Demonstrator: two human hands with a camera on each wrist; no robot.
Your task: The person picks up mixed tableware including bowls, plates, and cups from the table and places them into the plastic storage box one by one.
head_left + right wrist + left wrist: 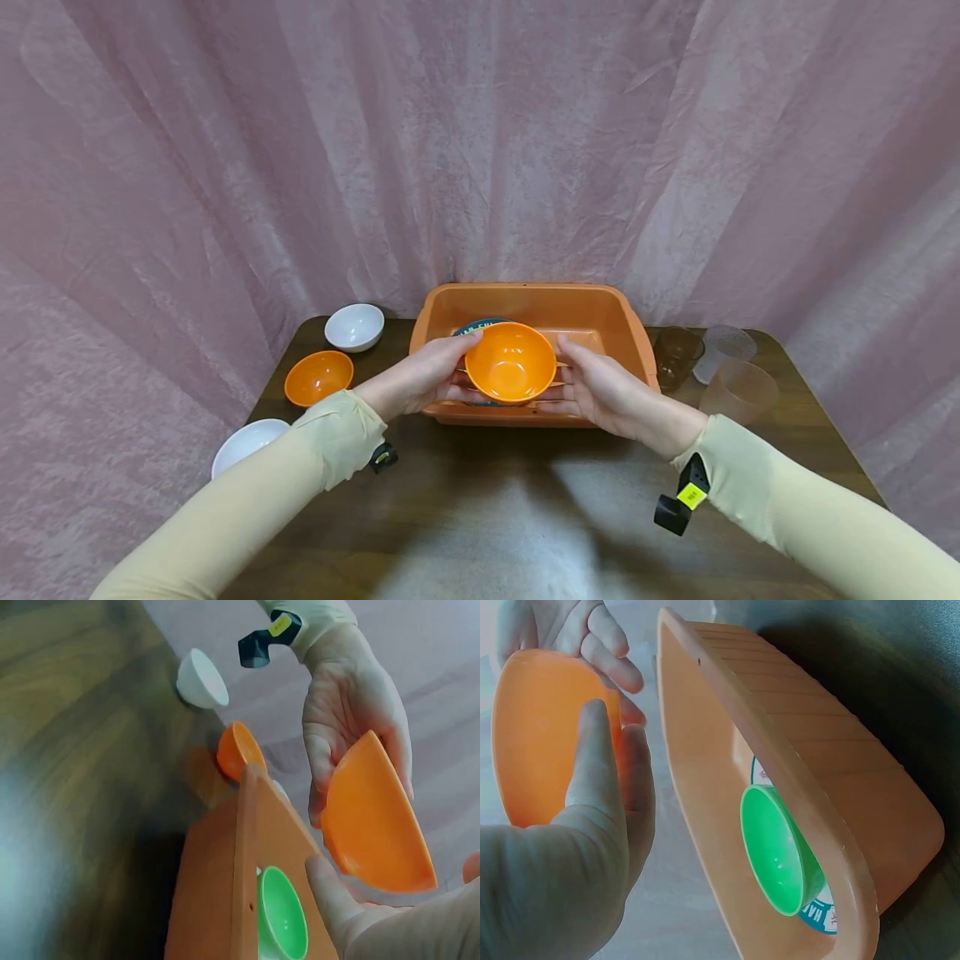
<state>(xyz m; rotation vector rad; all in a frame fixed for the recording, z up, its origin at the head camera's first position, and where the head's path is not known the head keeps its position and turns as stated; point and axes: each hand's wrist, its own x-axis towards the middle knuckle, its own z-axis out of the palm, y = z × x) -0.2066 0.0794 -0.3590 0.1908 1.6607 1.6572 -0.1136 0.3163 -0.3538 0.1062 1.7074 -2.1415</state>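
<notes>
Over the orange-brown tub (525, 293), an orange bowl (512, 362) is held up between both hands, tilted so its inside faces the head camera. My left hand (427, 371) grips its left side, thumb along the rim and fingers underneath. On the opposite side my right hand (607, 392) holds it, with its thumb by the rim and its fingers under the bowl. Inside the tub, a green bowl (772, 851) shows in both wrist views; the held bowl hides it in the head view. A plate with a lettered blue-green rim (821, 915) lies by the green bowl.
Along the table's left side stand a white bowl (355, 327), another orange bowl (318, 377) and a second white bowl (247, 442), partly behind the left sleeve. Right of the tub are a brown cup (677, 354), a clear cup (723, 346) and a pinkish see-through cup (741, 390).
</notes>
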